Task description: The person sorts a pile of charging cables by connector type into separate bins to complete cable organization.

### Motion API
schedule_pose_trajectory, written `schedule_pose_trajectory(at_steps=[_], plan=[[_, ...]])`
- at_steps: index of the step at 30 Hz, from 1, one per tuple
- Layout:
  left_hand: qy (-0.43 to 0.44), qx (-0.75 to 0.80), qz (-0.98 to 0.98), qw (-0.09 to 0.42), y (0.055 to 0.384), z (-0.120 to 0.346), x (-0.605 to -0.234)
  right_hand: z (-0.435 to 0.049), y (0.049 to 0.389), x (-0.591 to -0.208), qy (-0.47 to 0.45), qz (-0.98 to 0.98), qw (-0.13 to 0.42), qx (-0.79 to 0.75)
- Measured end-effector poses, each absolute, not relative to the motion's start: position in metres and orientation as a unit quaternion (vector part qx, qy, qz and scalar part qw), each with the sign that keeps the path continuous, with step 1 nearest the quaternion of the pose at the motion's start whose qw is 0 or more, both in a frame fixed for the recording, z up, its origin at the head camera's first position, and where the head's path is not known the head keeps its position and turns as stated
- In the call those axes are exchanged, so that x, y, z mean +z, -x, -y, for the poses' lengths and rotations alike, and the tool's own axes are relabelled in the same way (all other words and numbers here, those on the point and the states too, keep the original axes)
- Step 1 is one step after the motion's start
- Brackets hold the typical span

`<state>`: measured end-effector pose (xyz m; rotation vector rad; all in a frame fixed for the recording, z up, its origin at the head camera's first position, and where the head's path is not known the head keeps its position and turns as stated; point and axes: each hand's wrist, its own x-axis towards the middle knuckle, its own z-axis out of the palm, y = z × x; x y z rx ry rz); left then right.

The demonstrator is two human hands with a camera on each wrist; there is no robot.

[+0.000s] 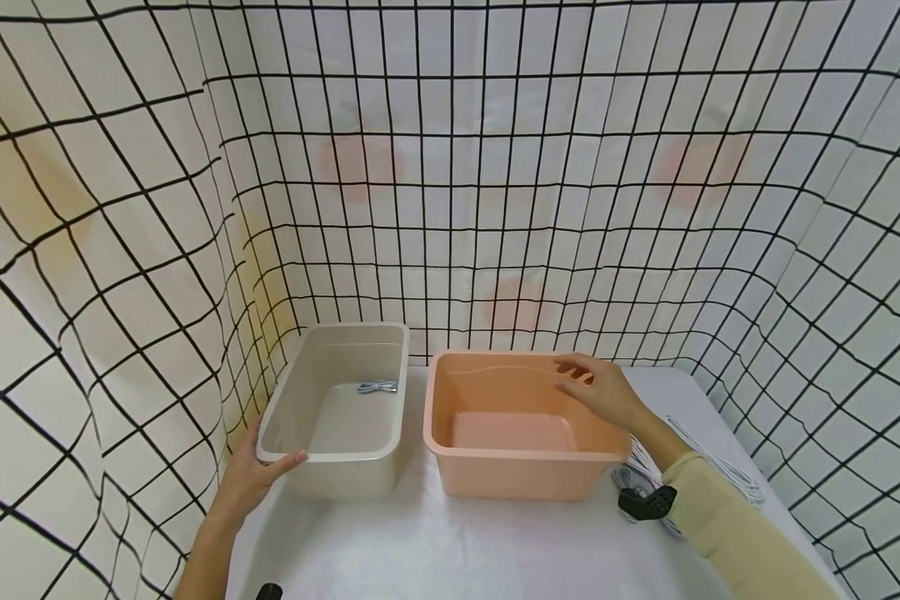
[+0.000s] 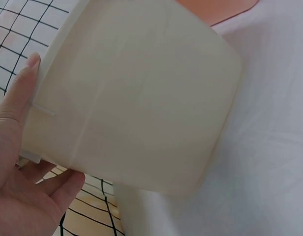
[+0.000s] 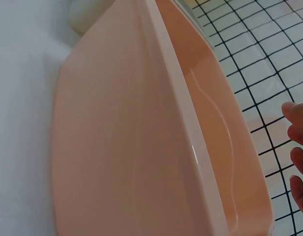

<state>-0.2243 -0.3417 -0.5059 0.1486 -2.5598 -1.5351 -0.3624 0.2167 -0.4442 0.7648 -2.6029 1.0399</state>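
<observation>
At the left, a cream plastic bin (image 1: 341,479) contains a small bundled grey-white cable (image 1: 377,387). My left hand (image 1: 249,477) grips its near left corner, the thumb lying over the rim. The left wrist view shows fingers bent against the side of the cream bin (image 2: 141,98) below the lip. To its right stands an orange-pink bin (image 1: 521,477) with nothing inside that shows. My right hand (image 1: 603,390) is raised over the right part of that bin, fingers loosely bent and holding nothing. Its fingertips enter the right wrist view beyond the rim of the orange-pink bin (image 3: 183,113).
Coiled white cables (image 1: 720,467) lie right of the orange-pink bin, partly hidden behind the right forearm. Black wire grid (image 1: 487,208) walls in the back and both sides. White cloth (image 1: 457,550) covers the table. A black object (image 1: 268,592) shows at the bottom edge.
</observation>
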Motion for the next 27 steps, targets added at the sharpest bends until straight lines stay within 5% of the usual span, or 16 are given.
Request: schedule_pose_trajectory(at_steps=[27], plan=[[-0.049, -0.527, 0.845, 0.074, 0.224, 0.342, -0.507, -0.264, 0.341, -0.462, -0.236, 0.892, 0.166, 0.349]])
